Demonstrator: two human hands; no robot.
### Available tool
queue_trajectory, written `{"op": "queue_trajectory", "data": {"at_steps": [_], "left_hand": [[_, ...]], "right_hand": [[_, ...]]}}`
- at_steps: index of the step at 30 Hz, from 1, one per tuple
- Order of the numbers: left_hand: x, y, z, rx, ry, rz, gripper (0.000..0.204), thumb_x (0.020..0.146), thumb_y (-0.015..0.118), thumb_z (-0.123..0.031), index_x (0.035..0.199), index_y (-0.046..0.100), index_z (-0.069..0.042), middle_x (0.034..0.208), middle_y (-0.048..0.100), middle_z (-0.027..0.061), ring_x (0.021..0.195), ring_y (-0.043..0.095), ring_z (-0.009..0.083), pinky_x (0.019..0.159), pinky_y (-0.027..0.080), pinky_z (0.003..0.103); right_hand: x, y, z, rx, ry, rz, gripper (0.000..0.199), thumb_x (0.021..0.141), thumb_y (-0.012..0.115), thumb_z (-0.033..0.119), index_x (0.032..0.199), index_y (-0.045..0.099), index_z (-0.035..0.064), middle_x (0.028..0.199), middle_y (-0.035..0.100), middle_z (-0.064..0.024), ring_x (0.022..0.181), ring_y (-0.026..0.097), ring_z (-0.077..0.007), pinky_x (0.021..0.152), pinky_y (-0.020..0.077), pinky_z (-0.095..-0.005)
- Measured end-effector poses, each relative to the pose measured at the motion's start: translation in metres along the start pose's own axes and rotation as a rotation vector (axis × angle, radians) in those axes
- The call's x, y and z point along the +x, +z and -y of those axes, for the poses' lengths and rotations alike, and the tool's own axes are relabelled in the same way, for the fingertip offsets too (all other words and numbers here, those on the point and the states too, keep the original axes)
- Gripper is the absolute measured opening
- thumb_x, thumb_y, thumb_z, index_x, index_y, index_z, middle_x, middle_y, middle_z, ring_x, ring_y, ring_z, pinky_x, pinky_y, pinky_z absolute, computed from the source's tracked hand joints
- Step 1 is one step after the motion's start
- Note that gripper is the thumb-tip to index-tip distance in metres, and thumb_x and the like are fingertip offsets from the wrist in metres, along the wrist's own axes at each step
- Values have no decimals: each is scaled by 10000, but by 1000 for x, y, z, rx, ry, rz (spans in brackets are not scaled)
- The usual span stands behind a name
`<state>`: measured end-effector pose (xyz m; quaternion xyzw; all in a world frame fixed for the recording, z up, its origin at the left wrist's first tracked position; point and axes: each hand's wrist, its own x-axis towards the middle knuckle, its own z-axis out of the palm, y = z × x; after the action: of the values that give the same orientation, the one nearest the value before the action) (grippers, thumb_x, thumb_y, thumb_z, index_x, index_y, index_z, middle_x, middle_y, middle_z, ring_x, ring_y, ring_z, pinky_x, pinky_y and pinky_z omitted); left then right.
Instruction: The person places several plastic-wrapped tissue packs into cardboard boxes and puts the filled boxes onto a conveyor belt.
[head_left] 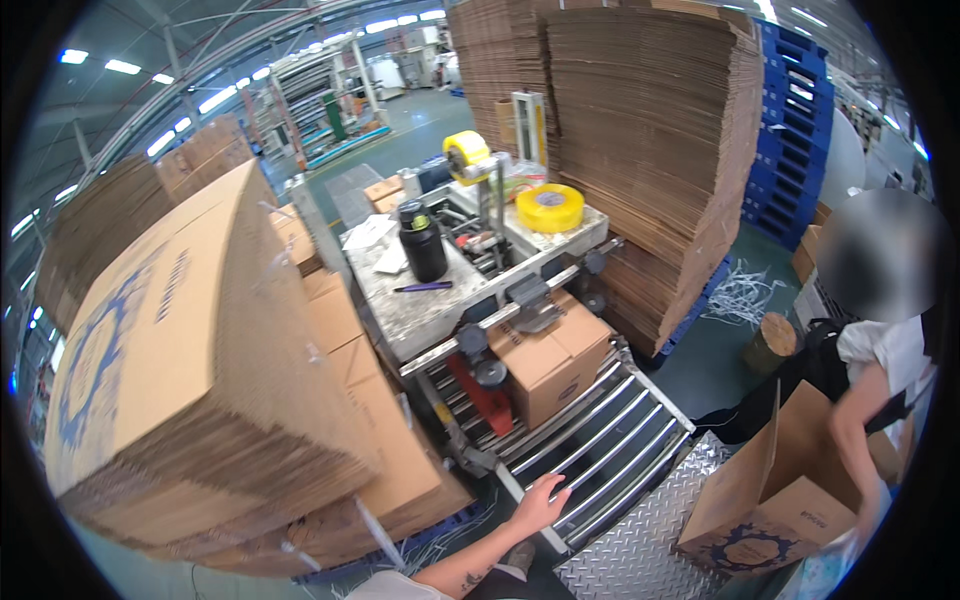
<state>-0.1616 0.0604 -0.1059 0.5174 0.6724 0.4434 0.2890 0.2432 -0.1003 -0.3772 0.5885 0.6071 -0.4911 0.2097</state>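
My left hand is over the near left edge of the roller conveyor. Its fingers are slightly curled and apart, with nothing in them. My right hand is out of the picture. Beyond my hand, a closed brown carton sits on the rollers, partly under the carton-sealing machine. A yellow tape roll is mounted above the machine; another yellow tape roll lies on its top. At the lower right, a co-worker's arm comes down beside an open carton.
Stacked flat cartons rise close on my left. A tall stack of flattened cardboard stands behind the machine, with blue pallets beside it. A black bottle and a purple pen are on the machine. A metal tread plate adjoins the rollers.
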Motion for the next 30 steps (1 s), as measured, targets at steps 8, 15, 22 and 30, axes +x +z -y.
{"op": "queue_trajectory", "data": {"at_steps": [8, 15, 22, 30], "left_hand": [[-58, -206, -270, 697, 1093, -462, 262, 717, 615, -21, 976, 587, 5, 976, 608, 168, 951, 581, 314, 854, 447, 417], [-83, -344, -394, 1581, 441, -307, 322, 795, 589, -183, 1106, 558, -105, 1180, 550, 49, 1112, 479, 294, 957, 319, 440], [-64, -369, -376, 1284, 548, -157, 365, 718, 651, -107, 1072, 567, -83, 1155, 557, 97, 1127, 472, 292, 951, 365, 376], [-63, -400, -444, 1549, 411, -912, 164, 820, 540, -201, 910, 602, -78, 865, 621, 135, 833, 581, 341, 732, 458, 407]], "right_hand": [[-25, 76, -119, -344, -285, -313, 267, 757, 519, 287, 749, 632, 45, 750, 609, -189, 663, 582, -347, 592, 449, -474], [-13, -2, -42, 365, -294, -638, 283, 811, 514, 245, 874, 607, -15, 751, 629, -172, 686, 617, -278, 655, 487, -392], [-121, 1, -13, 402, -152, -620, 299, 799, 518, 253, 898, 627, -8, 836, 629, -210, 794, 620, -323, 707, 478, -390], [-180, 77, -69, 638, 206, -413, 277, 770, 569, 241, 740, 627, -28, 756, 618, -216, 724, 620, -323, 657, 472, -393]]}}
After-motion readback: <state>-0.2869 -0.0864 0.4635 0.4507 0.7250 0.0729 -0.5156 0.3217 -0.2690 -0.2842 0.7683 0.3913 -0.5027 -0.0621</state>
